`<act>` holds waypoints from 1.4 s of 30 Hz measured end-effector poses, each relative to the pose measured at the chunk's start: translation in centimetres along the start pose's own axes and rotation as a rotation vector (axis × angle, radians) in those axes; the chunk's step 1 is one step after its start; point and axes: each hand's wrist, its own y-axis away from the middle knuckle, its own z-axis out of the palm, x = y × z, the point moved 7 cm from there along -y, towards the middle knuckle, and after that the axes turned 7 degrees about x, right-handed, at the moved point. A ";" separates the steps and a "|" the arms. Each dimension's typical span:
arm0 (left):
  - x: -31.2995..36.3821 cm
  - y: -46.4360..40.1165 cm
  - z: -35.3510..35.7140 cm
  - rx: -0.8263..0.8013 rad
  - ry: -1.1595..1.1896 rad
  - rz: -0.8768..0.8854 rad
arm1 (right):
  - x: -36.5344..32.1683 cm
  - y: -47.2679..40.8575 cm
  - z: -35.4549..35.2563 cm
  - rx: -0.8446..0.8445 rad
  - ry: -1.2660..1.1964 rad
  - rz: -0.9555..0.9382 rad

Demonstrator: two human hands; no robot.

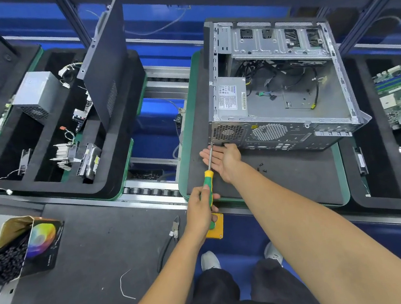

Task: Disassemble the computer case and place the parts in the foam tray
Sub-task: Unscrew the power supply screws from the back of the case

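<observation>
The workstation is a roller conveyor line carrying green-edged pallets, with a dark bench mat in front; the computer case lies on its side on the centre pallet, open face up, its power supply fitted at the rear left corner. The left hand grips the green-and-yellow handle of a screwdriver; the tip meets the rear panel at its lower left corner. The right hand lies open, palm up, fingers straight, beneath the shaft and against the rear panel. Loose screws rest on the pallet near the right wrist. The foam tray sits on the left pallet; it holds a removed power supply, a heatsink, a drive and an upright side panel.
</observation>
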 end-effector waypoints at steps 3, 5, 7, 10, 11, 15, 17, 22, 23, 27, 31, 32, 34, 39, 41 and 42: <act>-0.2 0.1 -0.2 -0.002 -0.008 -0.001 | 0.0 -0.2 -0.2 0.011 0.035 -0.024; -0.5 0.2 -0.2 -0.008 -0.022 -0.010 | -0.1 -0.3 -0.6 0.039 0.066 -0.049; -0.7 0.2 -0.2 -0.008 -0.021 -0.023 | -0.1 -0.4 -0.9 0.066 0.077 -0.065; -0.7 0.1 -0.3 -0.006 -0.047 -0.016 | 0.0 -0.5 -1.1 0.087 0.081 -0.070; -0.6 0.0 -0.3 -0.003 -0.060 -0.007 | -0.1 -0.5 -1.1 0.095 0.085 -0.074; -0.4 0.0 -0.7 -0.018 -0.088 0.033 | -0.6 -0.5 -1.4 0.153 0.115 -0.108; -0.5 0.1 -1.0 -0.025 -0.085 0.037 | -0.9 -0.8 -1.8 0.184 0.151 -0.128; -0.5 -0.1 -2.0 -0.017 -0.093 0.064 | -1.8 -0.9 -2.2 0.229 0.234 -0.156; -0.4 -0.1 -2.1 -0.017 -0.102 0.075 | -2.0 -0.8 -2.2 0.229 0.239 -0.159; -0.1 -0.4 -2.2 -0.017 -0.129 0.093 | -2.1 -0.5 -2.0 0.201 0.277 -0.178; -0.1 -0.3 -2.4 -0.011 -0.152 0.121 | -2.1 -0.2 -1.9 0.168 0.326 -0.228; -0.1 -0.3 -2.5 -0.013 -0.157 0.127 | -2.2 -0.2 -1.9 0.170 0.337 -0.245; 0.0 -0.2 -2.6 -0.019 -0.150 0.127 | -2.3 -0.2 -2.1 0.171 0.336 -0.283; -0.2 0.0 -2.6 -0.030 -0.116 0.125 | -2.5 0.1 -2.5 0.171 0.363 -0.350; -0.4 0.0 -3.0 -0.009 -0.096 0.114 | -2.8 0.2 -3.1 0.211 0.445 -0.406; -0.5 0.0 -3.2 0.001 -0.084 0.108 | -3.0 0.2 -3.3 0.225 0.498 -0.435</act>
